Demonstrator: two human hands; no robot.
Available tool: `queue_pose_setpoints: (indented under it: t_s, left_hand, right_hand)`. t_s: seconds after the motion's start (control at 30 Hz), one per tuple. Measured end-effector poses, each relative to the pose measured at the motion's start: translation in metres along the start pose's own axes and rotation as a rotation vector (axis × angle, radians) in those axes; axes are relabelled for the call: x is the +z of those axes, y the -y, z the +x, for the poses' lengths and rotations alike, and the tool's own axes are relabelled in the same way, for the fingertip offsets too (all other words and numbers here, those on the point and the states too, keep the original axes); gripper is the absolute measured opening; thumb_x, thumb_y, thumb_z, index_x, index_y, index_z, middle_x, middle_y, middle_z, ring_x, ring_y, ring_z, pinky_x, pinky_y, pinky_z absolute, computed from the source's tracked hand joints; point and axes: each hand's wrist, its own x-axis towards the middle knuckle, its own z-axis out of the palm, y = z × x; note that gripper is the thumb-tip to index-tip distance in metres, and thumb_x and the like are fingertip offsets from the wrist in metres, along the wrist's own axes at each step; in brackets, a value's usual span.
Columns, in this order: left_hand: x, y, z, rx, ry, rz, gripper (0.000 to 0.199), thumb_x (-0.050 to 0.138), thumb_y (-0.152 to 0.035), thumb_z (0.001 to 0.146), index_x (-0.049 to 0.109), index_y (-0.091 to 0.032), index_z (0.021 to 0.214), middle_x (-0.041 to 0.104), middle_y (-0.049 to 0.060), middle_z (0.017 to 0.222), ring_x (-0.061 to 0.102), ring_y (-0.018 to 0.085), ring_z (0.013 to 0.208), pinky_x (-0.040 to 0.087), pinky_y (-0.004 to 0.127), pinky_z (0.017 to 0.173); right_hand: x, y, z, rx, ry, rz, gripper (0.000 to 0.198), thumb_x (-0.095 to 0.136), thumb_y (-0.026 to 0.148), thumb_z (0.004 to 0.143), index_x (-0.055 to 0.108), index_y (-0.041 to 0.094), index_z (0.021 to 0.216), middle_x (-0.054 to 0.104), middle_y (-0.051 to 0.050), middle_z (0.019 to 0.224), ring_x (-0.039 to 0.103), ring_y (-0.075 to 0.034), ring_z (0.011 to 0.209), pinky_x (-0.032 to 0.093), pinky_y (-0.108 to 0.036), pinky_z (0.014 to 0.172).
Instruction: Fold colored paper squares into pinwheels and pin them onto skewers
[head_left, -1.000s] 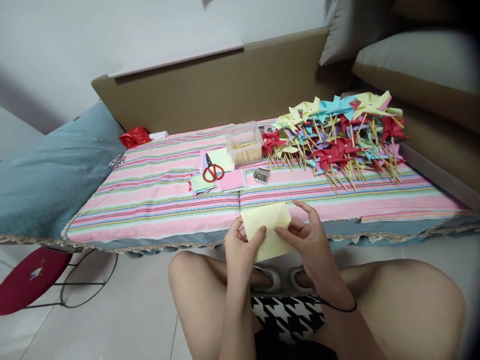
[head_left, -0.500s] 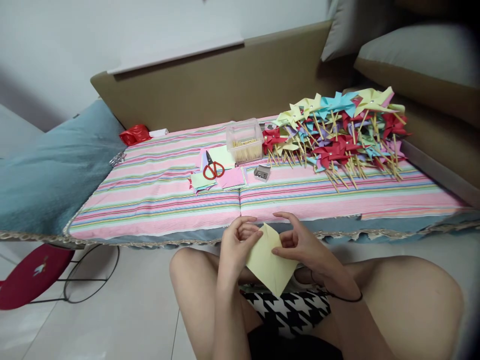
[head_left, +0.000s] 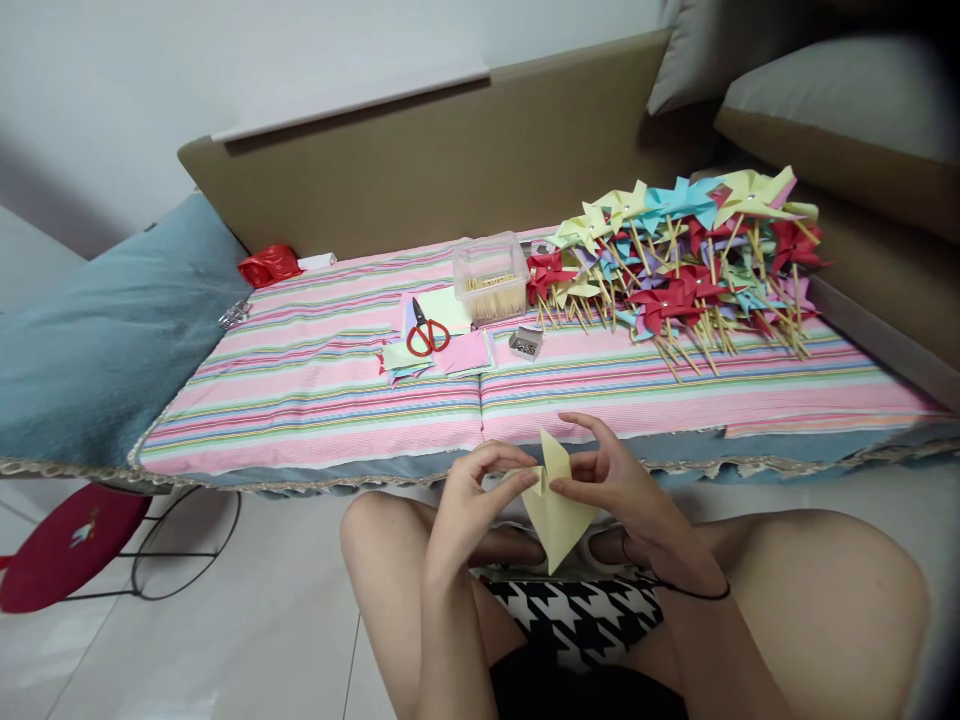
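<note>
A pale yellow sheet of paper (head_left: 559,520) is between my hands, above my lap. My left hand (head_left: 487,490) pinches a corner flap of it, bent in toward the middle. Thumb and fingers of my right hand (head_left: 600,475) grip the paper's right side, with the index finger raised. One point of the sheet stands up between the hands, and another points down toward me. Beyond, on the striped cloth, lie red-handled scissors (head_left: 429,335) on stacks of coloured paper (head_left: 461,352). A small open box (head_left: 526,343) of tiny metal pieces sits to their right.
Many finished paper pinwheels (head_left: 675,290) on sticks are heaped at the right of the striped cloth (head_left: 300,400). A clear plastic box (head_left: 491,275) holds wooden sticks. A red plastic bag (head_left: 270,266) lies far left. A red stool (head_left: 75,545) stands on the floor.
The sheet was flatter before; now its left corner is folded inward under my left fingers. My right hand has shifted slightly right, and the paper has narrowed.
</note>
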Motion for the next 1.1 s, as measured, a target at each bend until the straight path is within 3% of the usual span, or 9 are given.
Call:
queue_pose_setpoints:
  t_s: [0.13,0.3,0.4,0.77,0.87,0.97,1.1]
  left_hand:
    - [-0.002,0.001,-0.001,-0.077,0.019,0.019,0.02,0.074,-0.027,0.07,0.067,-0.019,0.087,0.066,0.006,0.09,0.059,0.018,0.084,0.045,0.027,0.076]
    - [-0.001,0.006,-0.002,-0.195,0.103,-0.015,0.023,0.073,-0.033,0.07,0.063,-0.019,0.086,0.062,0.002,0.073,0.058,0.016,0.071,0.042,0.025,0.065]
    - [0.001,0.011,-0.001,-0.212,0.075,-0.012,0.024,0.074,-0.036,0.069,0.061,-0.019,0.081,0.057,-0.001,0.064,0.052,0.014,0.059,0.037,0.023,0.056]
    - [0.005,0.014,0.001,-0.209,-0.009,-0.024,0.027,0.079,-0.034,0.061,0.06,-0.018,0.071,0.051,-0.005,0.053,0.046,0.01,0.049,0.031,0.021,0.049]
    - [0.007,0.013,0.002,-0.243,-0.079,-0.109,0.03,0.08,-0.031,0.06,0.056,-0.019,0.075,0.053,-0.006,0.05,0.048,0.01,0.046,0.032,0.02,0.047]
    - [0.012,0.011,0.005,-0.248,-0.247,-0.241,0.037,0.081,-0.03,0.059,0.051,-0.02,0.078,0.063,-0.003,0.057,0.056,0.012,0.048,0.039,0.02,0.048]
    - [0.023,0.01,0.008,-0.217,-0.42,-0.396,0.042,0.081,-0.031,0.057,0.045,-0.021,0.076,0.065,-0.004,0.057,0.057,0.012,0.045,0.042,0.021,0.047]
  right_hand:
    - [0.0,0.001,-0.001,0.015,0.048,0.003,0.079,0.076,0.026,0.067,0.03,0.026,0.132,0.069,0.004,0.068,0.067,-0.018,0.063,0.048,-0.028,0.057]
    - [0.0,0.0,-0.001,0.021,0.038,-0.036,0.081,0.077,0.028,0.066,0.031,0.026,0.132,0.067,0.005,0.064,0.066,-0.018,0.06,0.048,-0.027,0.056]
    - [0.001,0.0,-0.001,0.015,0.02,-0.056,0.08,0.076,0.027,0.066,0.031,0.026,0.132,0.067,0.005,0.066,0.066,-0.018,0.06,0.047,-0.026,0.055]
    - [0.005,0.002,-0.001,0.006,-0.044,-0.083,0.083,0.078,0.028,0.064,0.031,0.026,0.133,0.069,0.004,0.067,0.066,-0.018,0.062,0.047,-0.027,0.056]
    - [0.008,0.004,0.0,-0.016,-0.09,-0.018,0.087,0.08,0.034,0.062,0.031,0.025,0.134,0.071,0.002,0.072,0.066,-0.018,0.066,0.049,-0.028,0.06]
    - [0.013,0.005,0.002,-0.066,-0.183,0.084,0.088,0.08,0.04,0.063,0.031,0.022,0.135,0.072,-0.001,0.077,0.067,-0.019,0.072,0.051,-0.03,0.067]
    - [0.024,0.002,0.005,-0.079,-0.227,0.185,0.094,0.081,0.039,0.061,0.029,0.022,0.137,0.072,0.0,0.079,0.068,-0.021,0.074,0.053,-0.034,0.069]
